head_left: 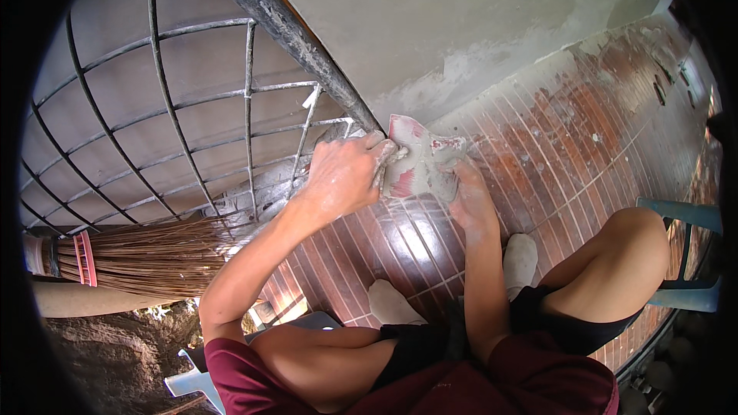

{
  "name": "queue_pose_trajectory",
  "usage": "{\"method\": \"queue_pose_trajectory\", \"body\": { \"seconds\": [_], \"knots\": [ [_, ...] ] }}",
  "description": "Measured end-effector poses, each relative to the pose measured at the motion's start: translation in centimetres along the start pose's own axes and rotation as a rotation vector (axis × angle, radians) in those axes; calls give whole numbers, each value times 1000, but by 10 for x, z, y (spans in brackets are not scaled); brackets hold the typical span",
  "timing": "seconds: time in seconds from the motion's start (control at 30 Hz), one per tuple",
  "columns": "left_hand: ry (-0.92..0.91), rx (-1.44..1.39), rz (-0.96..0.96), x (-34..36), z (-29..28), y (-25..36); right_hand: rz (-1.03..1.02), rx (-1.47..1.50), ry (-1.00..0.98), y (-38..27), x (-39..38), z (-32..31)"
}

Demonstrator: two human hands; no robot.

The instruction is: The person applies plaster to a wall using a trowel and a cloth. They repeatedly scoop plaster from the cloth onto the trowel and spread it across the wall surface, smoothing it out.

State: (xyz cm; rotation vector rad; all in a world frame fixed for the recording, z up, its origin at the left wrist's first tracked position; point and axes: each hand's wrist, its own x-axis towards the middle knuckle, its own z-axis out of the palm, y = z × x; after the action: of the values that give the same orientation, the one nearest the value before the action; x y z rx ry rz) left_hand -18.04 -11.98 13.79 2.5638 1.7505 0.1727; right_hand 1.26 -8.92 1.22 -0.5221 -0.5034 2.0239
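Observation:
My left hand (346, 169) is closed, its fingers curled round a small lumpy piece (389, 157) coated in grey paste, whose kind I cannot make out. It is near the lower end of a dark metal post (323, 69). In my right hand (470, 194) is a flared red plastic piece (419, 157), thickly smeared with grey cement-like paste. My right fingers grip its near right side. The left edge of the plastic piece meets the fingers of my left hand. Both hands carry grey smears.
A grey plastered wall (461, 23) rises ahead. Red-brown floor tiles (561, 154) bear grey splashes. At the left are a metal grille (161, 100) and a stick broom (146, 257). Blue plastic seat parts (688, 296) stand beside my legs, above my socked feet (392, 301).

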Motion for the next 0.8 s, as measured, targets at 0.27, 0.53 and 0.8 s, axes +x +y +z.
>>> {"method": "queue_pose_trajectory", "body": {
  "seconds": [0.27,0.53,0.8],
  "knots": [
    [-159,64,-48,3,-3,1,7,-10,14,-5,-1,2],
    [-70,23,-8,7,10,-6,13,6,8,-3,1,-2],
    [-191,325,38,12,13,-4,1,15,-24,-5,2,-5]
  ]
}}
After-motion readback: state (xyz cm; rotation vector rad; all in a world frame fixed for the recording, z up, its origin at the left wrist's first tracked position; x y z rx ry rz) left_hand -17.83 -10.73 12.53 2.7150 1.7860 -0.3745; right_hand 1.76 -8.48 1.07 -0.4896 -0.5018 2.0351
